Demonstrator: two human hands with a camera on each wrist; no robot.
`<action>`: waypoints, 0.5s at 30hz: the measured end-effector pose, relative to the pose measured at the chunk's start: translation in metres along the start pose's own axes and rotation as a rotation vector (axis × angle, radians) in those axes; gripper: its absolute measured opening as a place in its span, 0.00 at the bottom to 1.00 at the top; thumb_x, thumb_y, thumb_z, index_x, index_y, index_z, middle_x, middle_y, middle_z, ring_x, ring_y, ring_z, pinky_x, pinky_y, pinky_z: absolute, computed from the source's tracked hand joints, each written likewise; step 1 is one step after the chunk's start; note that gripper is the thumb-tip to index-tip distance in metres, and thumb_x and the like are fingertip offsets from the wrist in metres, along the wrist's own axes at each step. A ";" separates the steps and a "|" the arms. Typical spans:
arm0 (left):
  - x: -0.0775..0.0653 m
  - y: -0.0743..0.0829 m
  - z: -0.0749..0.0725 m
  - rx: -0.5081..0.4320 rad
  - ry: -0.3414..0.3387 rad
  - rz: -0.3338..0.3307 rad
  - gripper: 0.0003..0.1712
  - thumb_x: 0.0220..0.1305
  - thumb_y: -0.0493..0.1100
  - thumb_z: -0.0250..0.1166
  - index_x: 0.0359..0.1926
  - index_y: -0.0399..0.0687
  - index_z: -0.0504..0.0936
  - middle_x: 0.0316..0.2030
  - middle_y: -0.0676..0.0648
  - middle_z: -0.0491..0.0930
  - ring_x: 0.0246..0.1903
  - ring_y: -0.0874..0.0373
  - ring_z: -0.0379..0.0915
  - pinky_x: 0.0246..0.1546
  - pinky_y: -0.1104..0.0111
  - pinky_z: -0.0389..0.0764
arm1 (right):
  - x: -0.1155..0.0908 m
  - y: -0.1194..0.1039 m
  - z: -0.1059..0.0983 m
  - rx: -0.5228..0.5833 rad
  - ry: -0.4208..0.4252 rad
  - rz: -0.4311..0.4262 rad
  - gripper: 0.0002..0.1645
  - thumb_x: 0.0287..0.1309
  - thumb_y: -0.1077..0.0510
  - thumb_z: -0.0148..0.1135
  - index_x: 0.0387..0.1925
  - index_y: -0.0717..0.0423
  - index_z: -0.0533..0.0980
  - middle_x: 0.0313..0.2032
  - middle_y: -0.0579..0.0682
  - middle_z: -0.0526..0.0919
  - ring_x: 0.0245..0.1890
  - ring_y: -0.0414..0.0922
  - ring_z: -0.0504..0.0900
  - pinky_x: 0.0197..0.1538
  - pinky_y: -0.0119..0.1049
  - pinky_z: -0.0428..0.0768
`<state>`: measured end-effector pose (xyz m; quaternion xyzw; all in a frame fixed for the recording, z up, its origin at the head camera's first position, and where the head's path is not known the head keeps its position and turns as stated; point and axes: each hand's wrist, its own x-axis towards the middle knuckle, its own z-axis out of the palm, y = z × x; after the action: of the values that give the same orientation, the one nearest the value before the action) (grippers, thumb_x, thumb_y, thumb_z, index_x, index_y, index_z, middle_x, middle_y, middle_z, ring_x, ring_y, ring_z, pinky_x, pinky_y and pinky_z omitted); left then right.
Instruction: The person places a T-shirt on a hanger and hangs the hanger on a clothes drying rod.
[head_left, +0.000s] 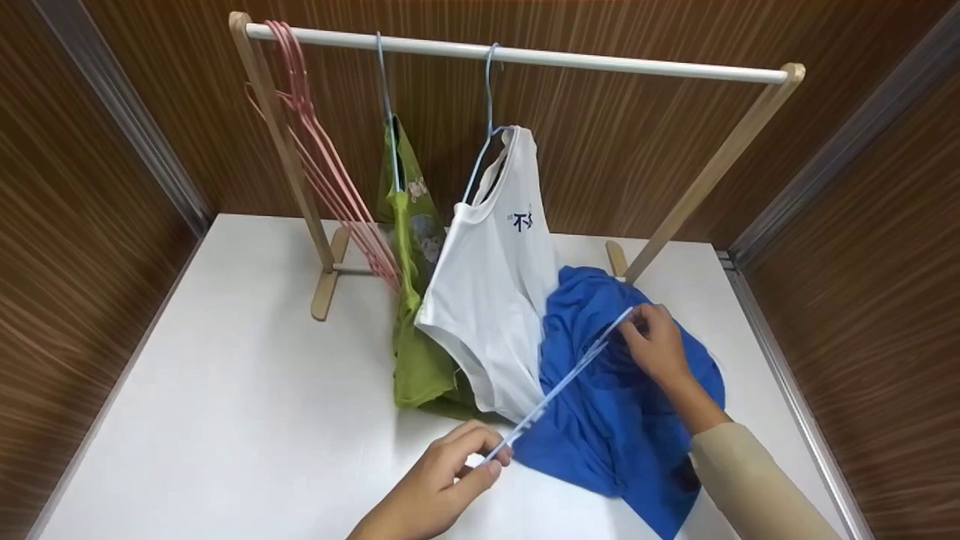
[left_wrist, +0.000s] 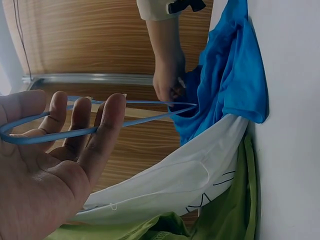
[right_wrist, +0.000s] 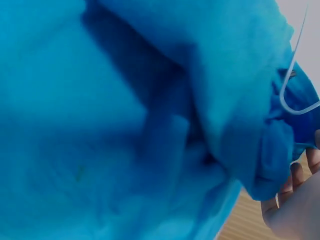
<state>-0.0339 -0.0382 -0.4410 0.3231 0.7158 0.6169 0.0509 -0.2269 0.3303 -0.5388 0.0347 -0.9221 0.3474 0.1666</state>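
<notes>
My left hand (head_left: pixel 442 480) pinches one end of a light blue clothes hanger (head_left: pixel 555 390) between thumb and fingers. In the left wrist view the hanger (left_wrist: pixel 55 136) runs across the palm, its far end reaching into the opening of a blue garment (left_wrist: pixel 235 65). My right hand (head_left: pixel 660 352) grips the edge of that crumpled blue garment (head_left: pixel 592 435) close to the hanger's far end. Folds of blue cloth fill most of the right wrist view, where the fingers (right_wrist: pixel 296 175) curl at the cloth's edge. Much of the garment lies on the white table.
A rack with a white rail (head_left: pixel 637 66) and wooden legs stands behind. On it hang several pink hangers (head_left: pixel 330 150), a green garment (head_left: pixel 420 375) and a white sleeveless top (head_left: pixel 495 300), whose hem meets the blue cloth. Wood-grain walls (head_left: pixel 885 300) enclose the white table (head_left: pixel 262 420).
</notes>
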 end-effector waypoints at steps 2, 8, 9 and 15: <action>0.002 0.000 0.001 -0.013 0.007 -0.020 0.07 0.65 0.35 0.52 0.39 0.50 0.75 0.41 0.50 0.75 0.43 0.57 0.71 0.40 0.68 0.75 | 0.000 -0.007 -0.004 0.036 0.004 -0.014 0.05 0.53 0.59 0.61 0.28 0.56 0.73 0.32 0.49 0.72 0.32 0.43 0.75 0.38 0.37 0.72; 0.008 0.001 0.010 -0.057 0.035 -0.055 0.07 0.67 0.36 0.51 0.40 0.49 0.74 0.40 0.50 0.74 0.43 0.57 0.72 0.36 0.66 0.77 | 0.000 -0.025 -0.014 0.081 -0.014 -0.065 0.06 0.55 0.56 0.61 0.29 0.54 0.72 0.31 0.46 0.76 0.33 0.41 0.76 0.34 0.30 0.73; 0.010 0.001 0.012 -0.066 0.043 -0.054 0.07 0.67 0.36 0.50 0.40 0.49 0.74 0.40 0.50 0.74 0.42 0.56 0.73 0.36 0.66 0.77 | 0.000 -0.028 -0.015 0.087 -0.014 -0.070 0.06 0.56 0.56 0.60 0.29 0.53 0.72 0.30 0.46 0.76 0.33 0.41 0.76 0.33 0.30 0.73; 0.016 0.000 0.022 -0.103 0.073 -0.024 0.06 0.67 0.35 0.50 0.39 0.46 0.73 0.41 0.51 0.74 0.43 0.53 0.73 0.37 0.67 0.79 | 0.001 -0.043 -0.024 0.152 -0.023 -0.085 0.06 0.59 0.56 0.58 0.30 0.52 0.70 0.26 0.46 0.77 0.30 0.40 0.76 0.30 0.29 0.73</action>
<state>-0.0360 -0.0114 -0.4407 0.2886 0.6883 0.6637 0.0488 -0.2131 0.3138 -0.4948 0.0903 -0.8928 0.4084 0.1674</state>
